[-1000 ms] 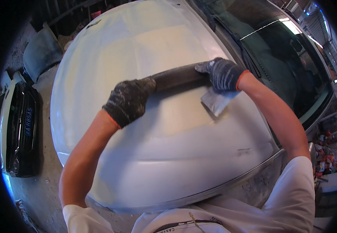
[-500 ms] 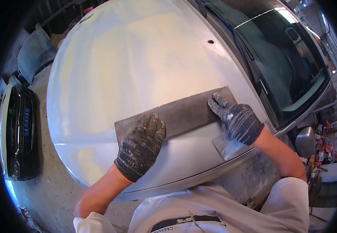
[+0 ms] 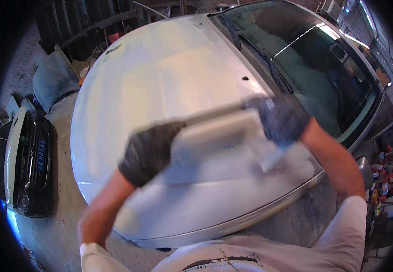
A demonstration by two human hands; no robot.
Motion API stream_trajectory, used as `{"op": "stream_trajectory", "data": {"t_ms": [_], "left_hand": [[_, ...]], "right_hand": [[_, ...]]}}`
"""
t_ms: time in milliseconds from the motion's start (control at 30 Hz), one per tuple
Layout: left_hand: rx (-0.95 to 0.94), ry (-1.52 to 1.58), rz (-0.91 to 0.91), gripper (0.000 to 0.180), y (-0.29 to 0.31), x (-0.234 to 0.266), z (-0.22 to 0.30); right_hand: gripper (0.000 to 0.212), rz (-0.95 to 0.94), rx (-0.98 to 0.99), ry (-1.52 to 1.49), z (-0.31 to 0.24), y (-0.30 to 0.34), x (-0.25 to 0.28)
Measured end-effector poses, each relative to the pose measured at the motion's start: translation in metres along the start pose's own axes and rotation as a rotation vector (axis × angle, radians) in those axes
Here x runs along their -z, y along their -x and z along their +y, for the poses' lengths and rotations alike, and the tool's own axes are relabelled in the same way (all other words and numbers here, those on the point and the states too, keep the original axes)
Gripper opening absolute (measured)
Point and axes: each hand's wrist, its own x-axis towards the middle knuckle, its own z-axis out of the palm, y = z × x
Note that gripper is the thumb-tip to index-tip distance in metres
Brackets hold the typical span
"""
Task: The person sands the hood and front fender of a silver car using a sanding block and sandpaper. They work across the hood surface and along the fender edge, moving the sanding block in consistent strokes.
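A long, thin, dark-edged flat blade (image 3: 214,114), blurred, spans the near half of the curved, whitish car hood (image 3: 128,113); contact is unclear. The dark-gloved left hand (image 3: 151,152) and dark-gloved right hand (image 3: 283,120) appear clamped on its ends. Probably a spreading or scraping stroke; the next move would call for an even grip. Left of the hood, a blue rectangular plate (image 3: 41,155) bears pale characters; below it, a white cloth shirt (image 3: 269,249) shows dark lettering.
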Motion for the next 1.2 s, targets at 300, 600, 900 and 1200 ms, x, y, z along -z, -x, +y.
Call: {"op": "stream_trajectory", "data": {"t_ms": [300, 600, 900, 1200], "left_hand": [[0.207, -0.181, -0.075, 0.037, -0.159, -0.012, -0.208], [0.311, -0.045, -0.097, 0.047, -0.187, -0.043, -0.251], [0.331, -0.08, -0.235, 0.039, -0.185, -0.038, -0.226], [0.32, 0.009, -0.242, 0.04, -0.154, -0.031, -0.194]], "right_hand": [[0.054, 0.203, -0.064, 0.19, 0.071, -0.274, 0.081], [0.054, 0.225, -0.102, 0.056, 0.118, -0.346, 0.069], [0.051, 0.158, -0.052, 0.196, 0.115, -0.331, 0.057], [0.05, 0.047, -0.036, 0.173, 0.087, -0.266, 0.055]]}}
